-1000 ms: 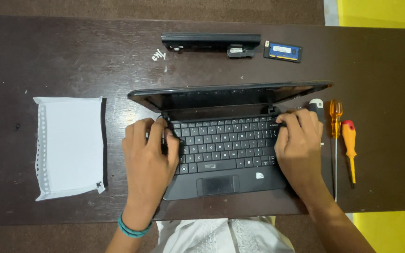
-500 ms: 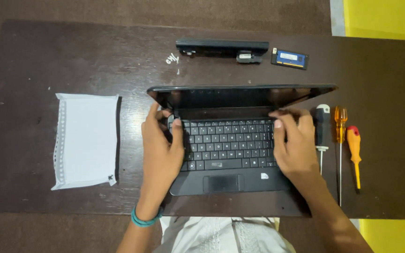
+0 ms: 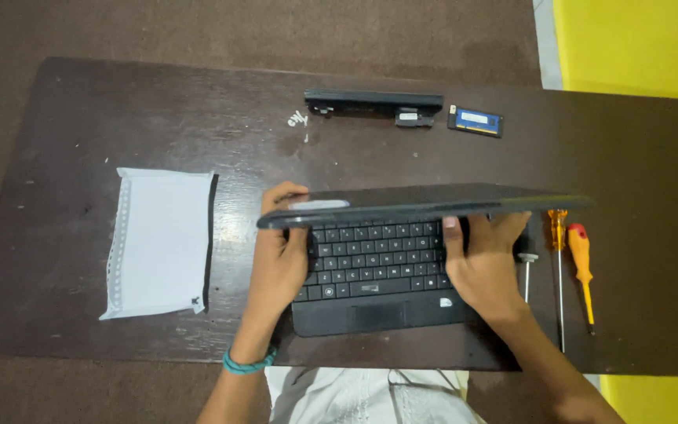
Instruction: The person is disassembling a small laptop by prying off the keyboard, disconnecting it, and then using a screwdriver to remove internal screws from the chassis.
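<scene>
Lying at the far left of the dark wooden table is a white cloth with a dotted edge along its left side and a dark strip down its right side, flat and well apart from everything else. Further right and toward the back, a few tiny pale bits, probably screws though they are too small to tell for certain, sit just left of a long black battery pack. Nearer the person, a small black laptop rests at the front edge of the table, its lid tipped far forward so that it hangs low over the keyboard. The left hand, with a teal band at the wrist, lies on the left side of the keyboard deck, fingers curled up around the lid's left corner and gripping it. The right hand rests on the right side of the deck, its fingers reaching up under the lid's edge and closed against it. Behind the laptop, just right of the battery pack, lies a small blue memory card. To the right of the laptop, three screwdrivers lie side by side: a black-handled screwdriver close to the right hand, an amber-handled screwdriver beside it, and an orange-and-red screwdriver outermost
</scene>
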